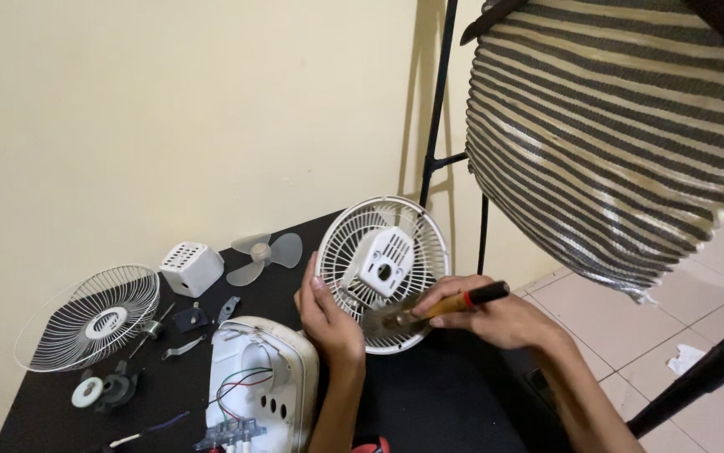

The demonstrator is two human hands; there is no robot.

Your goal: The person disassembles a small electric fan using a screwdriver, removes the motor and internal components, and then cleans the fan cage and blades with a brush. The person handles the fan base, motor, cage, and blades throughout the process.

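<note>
- My left hand [332, 315] is wrapped around the near-left rim of the white rear fan guard [384, 273], fingers curled on the wires and thumb up toward 12 o'clock. The guard stands tilted on edge on the black tabletop [446, 403]. If my grip slackens, I think it could roll or tip away from me.
- My right hand [496, 317] is closed around a brush with a yellow handle and black end [454, 304], coming in from 3 o'clock. Its bristles [383, 319] rest against the lower wires of the guard. Push too hard and the thin wires might bend, or the guard could skid out of my left hand.
- At 7 o'clock from my left hand lies the white fan base [263, 382], opened, with red, green and black wires [240, 386] looping out. My left forearm passes just beside it; a careless sweep could snag those wires or tug at their joints.
- Further left, at about 9 o'clock, small loose parts [190, 323] lie scattered on the tabletop, with a white ring and a dark knob [106, 390] nearer the left edge. Any knock to the tabletop might send them rolling off.
- Far left, the front fan guard [89, 317] overhangs the tabletop's edge and looks easy to tip off.
- Toward 11 o'clock sit the white motor cover [192, 268] and the pale fan blade [265, 252], near the wall, out of harm's way by my reckoning.
</note>
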